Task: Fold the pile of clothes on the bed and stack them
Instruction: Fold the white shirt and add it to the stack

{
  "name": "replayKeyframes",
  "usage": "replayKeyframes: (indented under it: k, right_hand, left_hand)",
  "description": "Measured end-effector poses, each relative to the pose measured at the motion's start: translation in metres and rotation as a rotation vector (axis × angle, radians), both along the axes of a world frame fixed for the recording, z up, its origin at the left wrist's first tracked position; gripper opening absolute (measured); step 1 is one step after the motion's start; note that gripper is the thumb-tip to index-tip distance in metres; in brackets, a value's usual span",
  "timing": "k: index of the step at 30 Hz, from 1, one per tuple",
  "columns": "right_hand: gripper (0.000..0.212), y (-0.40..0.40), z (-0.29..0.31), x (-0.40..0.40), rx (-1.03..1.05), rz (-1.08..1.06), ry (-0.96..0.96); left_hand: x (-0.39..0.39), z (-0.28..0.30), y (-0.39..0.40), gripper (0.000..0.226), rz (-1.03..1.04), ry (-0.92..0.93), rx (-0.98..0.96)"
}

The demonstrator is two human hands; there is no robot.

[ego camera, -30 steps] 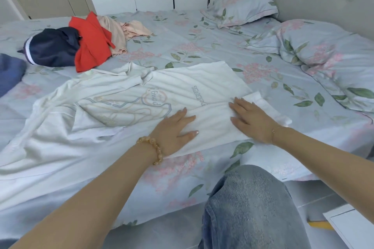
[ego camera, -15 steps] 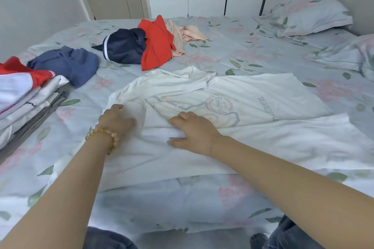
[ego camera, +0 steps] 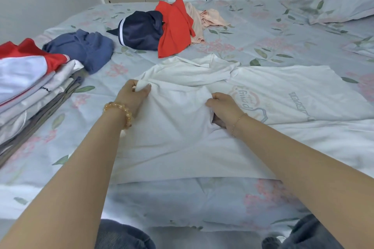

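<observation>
Shirt [ego camera: 182, 119] bunched under left hand [ego camera: 132, 95], apparently pinched.

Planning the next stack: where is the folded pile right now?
In the head view, the folded pile sits at the bed's left edge, beside the blue garment.

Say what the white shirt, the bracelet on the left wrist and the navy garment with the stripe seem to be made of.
White shirt: soft matte knit, likely cotton; it creases softly where both hands grip it.
Bracelet: glossy amber beads, perhaps stone or resin; they catch the light.
Navy garment: smooth, slightly shiny cloth, probably synthetic sportswear.
</observation>
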State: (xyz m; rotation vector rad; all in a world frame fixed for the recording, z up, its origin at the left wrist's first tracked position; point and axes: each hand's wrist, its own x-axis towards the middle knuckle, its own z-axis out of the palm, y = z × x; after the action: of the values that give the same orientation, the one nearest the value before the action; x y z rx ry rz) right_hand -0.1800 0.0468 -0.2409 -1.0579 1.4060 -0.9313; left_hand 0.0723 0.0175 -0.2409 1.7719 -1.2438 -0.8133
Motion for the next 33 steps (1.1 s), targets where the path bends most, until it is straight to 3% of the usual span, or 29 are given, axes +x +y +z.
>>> replayKeyframes:
  k: [4,7,9,11,16,19,22,24,26,28,31,33]
  right_hand:
    - [0.020,0.014,0.017,-0.006,-0.115,0.075,-0.230]
    - [0.019,0.029,0.023,-0.022,-0.417,0.264,-0.033]
    - [0.018,0.040,0.024,-0.035,-0.597,0.448,0.213]
    - [0.017,0.053,0.019,-0.043,-0.717,0.599,0.336]
    - [0.022,0.078,0.003,-0.046,-0.833,0.831,0.685]
    - [0.017,0.084,0.006,-0.046,-0.764,0.843,0.667]
    - [0.011,0.085,0.012,-0.040,-0.792,0.700,0.635]
    - [0.014,0.080,0.011,-0.032,-0.841,0.594,0.734]
    - [0.027,0.073,0.009,-0.026,-0.756,0.538,0.818]
    - [0.031,0.064,0.006,-0.026,-0.608,0.499,0.895]
    - [0.037,0.055,-0.002,-0.030,-0.510,0.481,1.064]
    - [0.040,0.054,-0.006,-0.029,-0.507,0.482,1.072]
  left_hand:
    - [0.013,0.019,0.022,0.025,-0.101,0.300,-0.170]
    - [0.025,0.040,0.058,0.038,-0.313,0.347,-0.317]
    - [0.032,0.052,0.086,0.040,-0.441,0.219,-0.278]
    - [0.036,0.055,0.113,0.039,-0.554,0.012,-0.176]
    - [0.035,0.032,0.156,0.039,-0.619,-0.366,0.130]
    - [0.041,0.035,0.164,0.028,-0.576,-0.239,0.225]
    - [0.043,0.035,0.161,0.022,-0.303,-0.072,0.034]
    - [0.037,0.026,0.149,0.020,-0.082,-0.146,0.031]
    - [0.027,0.013,0.135,0.049,-0.043,-0.347,0.213]
    - [0.016,0.000,0.126,0.058,-0.042,-0.538,0.286]
    - [0.012,-0.006,0.120,0.042,-0.045,-0.601,0.159]
    - [0.014,-0.005,0.119,0.028,-0.025,-0.571,-0.009]
